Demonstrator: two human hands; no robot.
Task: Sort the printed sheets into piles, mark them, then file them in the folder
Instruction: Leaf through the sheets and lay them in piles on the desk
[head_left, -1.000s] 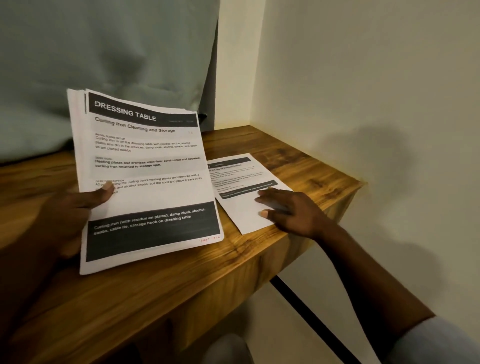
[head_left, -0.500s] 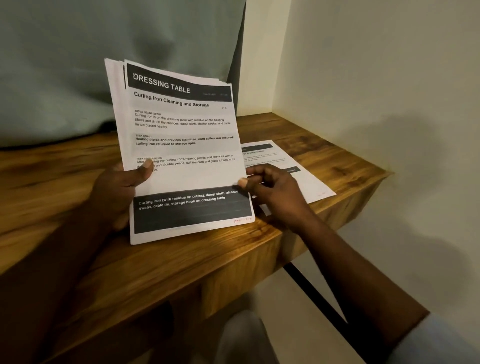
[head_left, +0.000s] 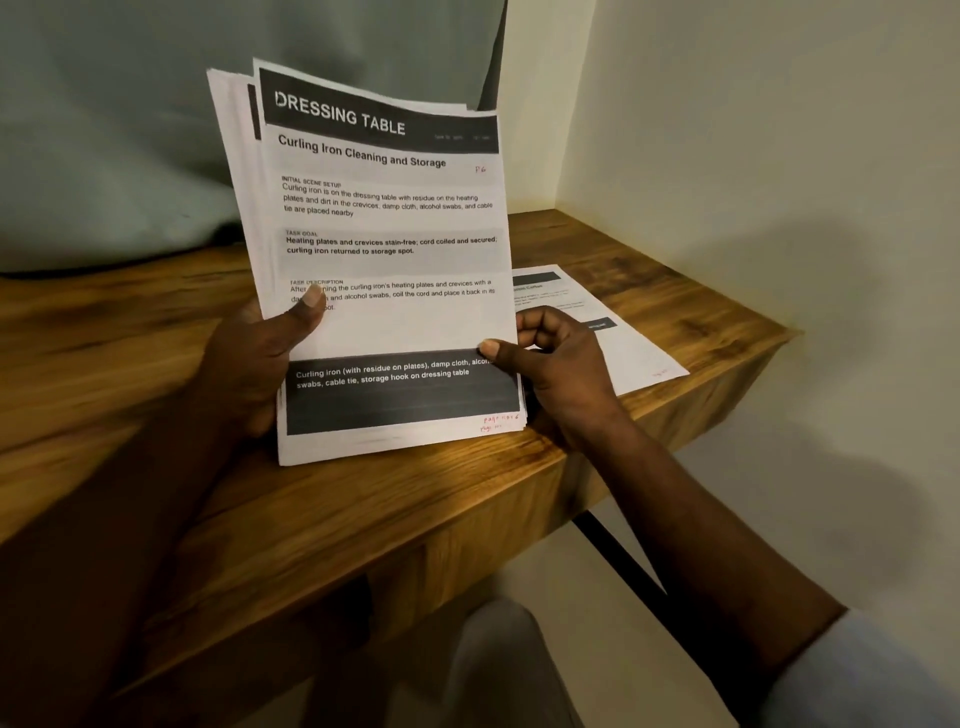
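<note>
Desk (head_left: 363, 519): stack of sheets (head_left: 389, 218) stands nearly upright, bottom edge resting near the front. Left hand (head_left: 254, 358) grips its left side, thumb across the top page. Right hand (head_left: 556, 369) pinches its right edge, thumb in front. Just beyond, single sheet (head_left: 623, 353) lies flat. Curtain (head_left: 130, 130) behind.

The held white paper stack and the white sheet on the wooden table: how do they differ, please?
The white paper stack stands tilted, gripped by left hand and right hand; the white sheet lies flat on the wooden table. The stack is several sheets; the sheet looks single. Both bear dark bands.
</note>
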